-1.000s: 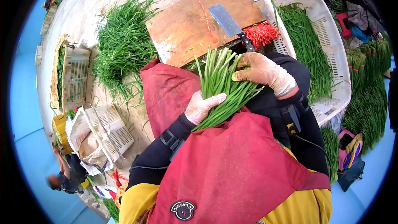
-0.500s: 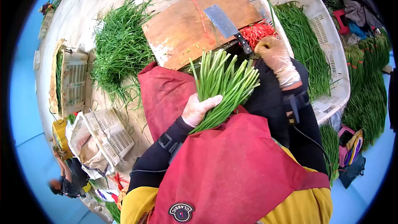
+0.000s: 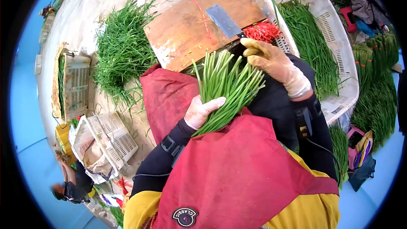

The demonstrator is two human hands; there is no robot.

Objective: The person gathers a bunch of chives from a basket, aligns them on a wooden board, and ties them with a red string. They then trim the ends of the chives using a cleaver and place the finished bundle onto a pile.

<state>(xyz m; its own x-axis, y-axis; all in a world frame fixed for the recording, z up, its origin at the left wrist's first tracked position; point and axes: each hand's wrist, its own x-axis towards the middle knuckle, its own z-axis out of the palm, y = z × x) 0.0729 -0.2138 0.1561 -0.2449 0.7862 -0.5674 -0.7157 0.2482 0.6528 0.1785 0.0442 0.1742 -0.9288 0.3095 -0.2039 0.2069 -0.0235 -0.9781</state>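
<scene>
My left hand [image 3: 202, 111], in a thin whitish glove, is closed round a bunch of chives [image 3: 229, 89] over my lap, pale cut ends up. My right hand [image 3: 277, 65], in a yellowed glove, lies over the handle of a cleaver [image 3: 224, 21] with its fingers curled on it; most of the handle is hidden. The cleaver's blade lies flat on a wooden board [image 3: 182, 29]. A red strip [image 3: 199, 10] also lies on the board. By the board's right corner is a pile of red ties [image 3: 261, 31], just beyond my right fingers.
A white crate [image 3: 354, 72] with long chives [image 3: 309, 46] stands at right. Loose chives [image 3: 125, 48] are heaped left of the board. Tied bundles [image 3: 373, 97] lie far right. More crates [image 3: 76, 85] stand at left, with another person [image 3: 76, 182] below them.
My right hand has moved left from beside the red ties onto the cleaver's handle. My left hand keeps the chives in about the same place.
</scene>
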